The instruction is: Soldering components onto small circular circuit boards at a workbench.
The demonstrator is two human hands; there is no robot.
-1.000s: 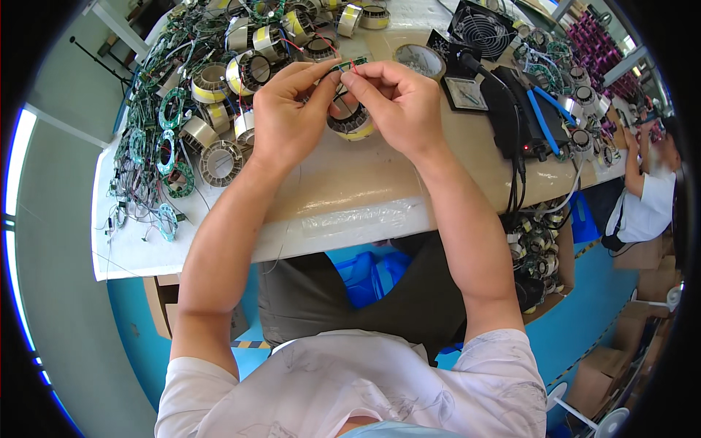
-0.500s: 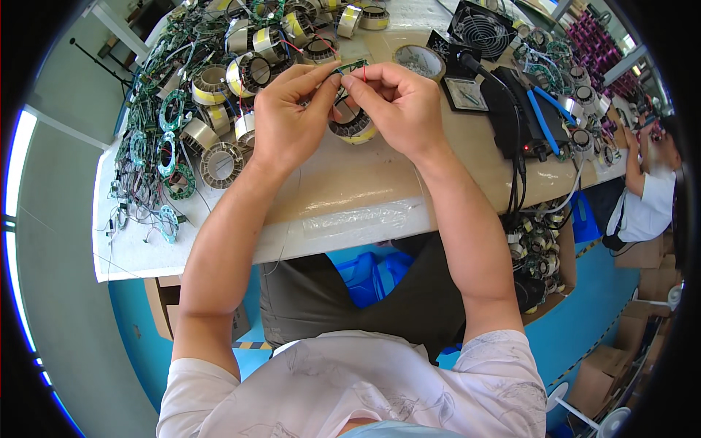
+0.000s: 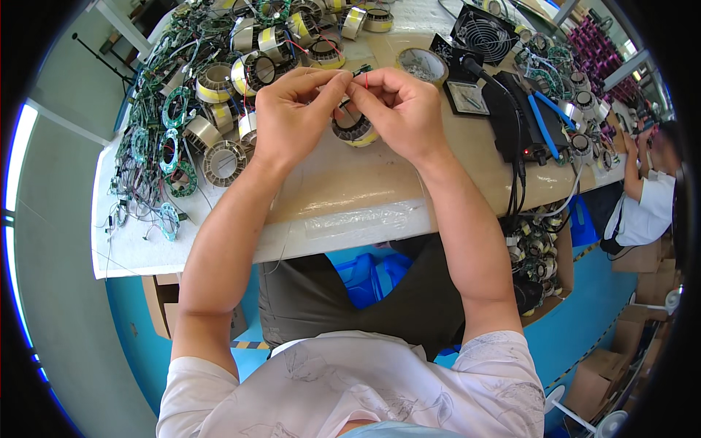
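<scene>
My left hand [image 3: 296,117] and my right hand [image 3: 401,111] meet fingertip to fingertip over the table, both closed in a pinch. A small green circuit board [image 3: 361,71] peeks out behind the fingertips; the left fingers grip it, and most of it is hidden. Beside the right index finger runs a short red wire [image 3: 366,80]. What the right thumb and finger pinch is too small to make out. Just beneath the hands, a ring-shaped motor stator [image 3: 355,133] with yellow tape stands on the table, partly covered by them.
Stators [image 3: 223,163] and wired green ring boards [image 3: 169,151] are heaped at left. Rightward are a tape roll [image 3: 423,66], a fan [image 3: 483,36], a black box [image 3: 520,120] with cables, and blue-handled pliers [image 3: 544,125]. A co-worker [image 3: 646,193] sits far right.
My fingertips have drawn closer together, and less of the circuit board shows between them. The whole view has shifted slightly; the stator beneath stays in place.
</scene>
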